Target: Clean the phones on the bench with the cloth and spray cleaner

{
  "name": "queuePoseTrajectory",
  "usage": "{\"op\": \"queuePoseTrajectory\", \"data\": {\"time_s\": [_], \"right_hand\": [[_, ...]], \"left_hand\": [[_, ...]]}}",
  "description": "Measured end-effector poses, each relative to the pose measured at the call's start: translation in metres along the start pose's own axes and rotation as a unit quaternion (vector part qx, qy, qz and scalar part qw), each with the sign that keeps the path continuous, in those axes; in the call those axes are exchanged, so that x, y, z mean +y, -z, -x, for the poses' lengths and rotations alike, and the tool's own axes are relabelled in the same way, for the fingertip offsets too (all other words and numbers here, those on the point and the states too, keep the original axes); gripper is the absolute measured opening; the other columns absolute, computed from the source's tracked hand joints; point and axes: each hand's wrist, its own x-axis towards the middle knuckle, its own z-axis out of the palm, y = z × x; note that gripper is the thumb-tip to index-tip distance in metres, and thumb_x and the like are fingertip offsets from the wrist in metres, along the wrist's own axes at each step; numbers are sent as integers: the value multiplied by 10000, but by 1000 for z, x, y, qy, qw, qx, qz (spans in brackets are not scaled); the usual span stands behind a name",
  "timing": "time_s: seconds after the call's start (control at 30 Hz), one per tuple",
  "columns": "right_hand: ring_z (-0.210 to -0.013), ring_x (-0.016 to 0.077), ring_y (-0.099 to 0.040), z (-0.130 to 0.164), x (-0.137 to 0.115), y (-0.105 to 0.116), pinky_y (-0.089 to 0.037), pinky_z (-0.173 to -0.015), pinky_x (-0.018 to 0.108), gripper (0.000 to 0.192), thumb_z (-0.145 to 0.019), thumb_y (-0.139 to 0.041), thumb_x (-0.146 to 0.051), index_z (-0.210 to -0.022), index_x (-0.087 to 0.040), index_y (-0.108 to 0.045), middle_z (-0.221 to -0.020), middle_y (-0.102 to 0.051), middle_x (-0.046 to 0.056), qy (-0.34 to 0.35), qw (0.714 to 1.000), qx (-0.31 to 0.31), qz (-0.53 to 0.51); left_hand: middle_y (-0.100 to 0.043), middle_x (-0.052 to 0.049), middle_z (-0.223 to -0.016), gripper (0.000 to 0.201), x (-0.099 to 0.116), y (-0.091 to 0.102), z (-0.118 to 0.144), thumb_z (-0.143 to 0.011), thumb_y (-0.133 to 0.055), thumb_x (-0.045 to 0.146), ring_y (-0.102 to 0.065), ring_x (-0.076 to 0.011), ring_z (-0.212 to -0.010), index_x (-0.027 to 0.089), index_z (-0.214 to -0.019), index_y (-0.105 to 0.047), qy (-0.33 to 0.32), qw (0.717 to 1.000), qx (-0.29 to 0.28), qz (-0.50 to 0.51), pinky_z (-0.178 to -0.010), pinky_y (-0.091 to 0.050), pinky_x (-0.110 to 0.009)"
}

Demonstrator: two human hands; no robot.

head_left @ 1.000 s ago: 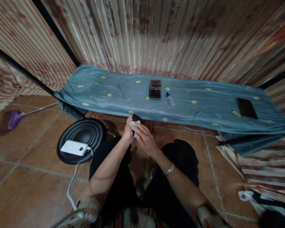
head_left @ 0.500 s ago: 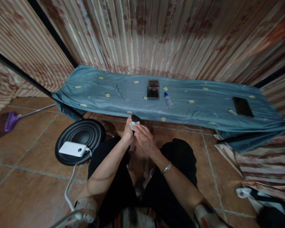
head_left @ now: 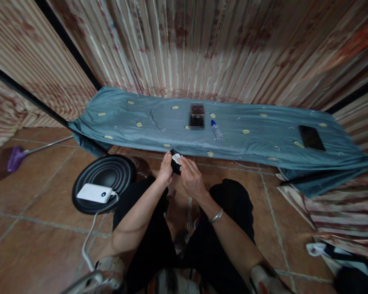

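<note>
My left hand [head_left: 165,170] grips a small black object [head_left: 174,161] just in front of the low surface covered with a blue cloth [head_left: 263,139]. My right hand [head_left: 191,177] presses a small white cloth [head_left: 177,158] against the top of that black object. On the blue cloth, beyond my hands, lie a blurred dark item [head_left: 197,116] and a small clear bottle with a blue cap [head_left: 216,129]. A dark phone [head_left: 311,138] lies face up toward the cloth's right end.
A black round stool [head_left: 110,175] stands on the tiled floor at my left, with a white power bank [head_left: 95,193] and its white cable [head_left: 87,241] on it. A purple broom [head_left: 16,157] lies at far left. Patterned curtains hang behind. White and black items [head_left: 322,249] lie at lower right.
The white cloth has moved from between my hands up onto the top of the black object, and more of the black object now shows. My hands stay in the same place.
</note>
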Motion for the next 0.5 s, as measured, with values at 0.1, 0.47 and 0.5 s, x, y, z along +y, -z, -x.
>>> {"op": "queuePoseTrajectory", "data": {"time_s": [0.1, 0.47, 0.5], "right_hand": [[-1221, 238, -589, -6, 6, 10, -487, -1057, 435, 409, -994, -328, -207, -1296, -146, -597, -1267, -659, 149, -29, 999, 16, -28], [-1107, 229, -666, -19, 59, 41, -521, -984, 398, 366, -980, -396, -364, -1214, -231, -644, -1193, -716, 80, -171, 976, 114, -73], [-1102, 231, -669, -20, 64, 42, -524, -979, 400, 369, -978, -398, -377, -1208, -232, -649, -1185, -720, 81, -179, 973, 126, -70]], "left_hand": [[-696, -36, -856, 444, 3, -4, 6, -872, -609, 390, -667, -150, -750, 152, -1240, -539, 13, 1000, 5, -11, -706, -522, -267], [-683, -7, -701, 636, 2, -8, 23, -790, -734, 370, -655, -144, -553, 163, -1339, -488, 70, 994, -51, -69, -532, -523, -255], [-693, -16, -723, 675, 3, -9, 25, -781, -742, 365, -657, -148, -555, 167, -1370, -475, 76, 992, -61, -79, -526, -521, -258]]}}
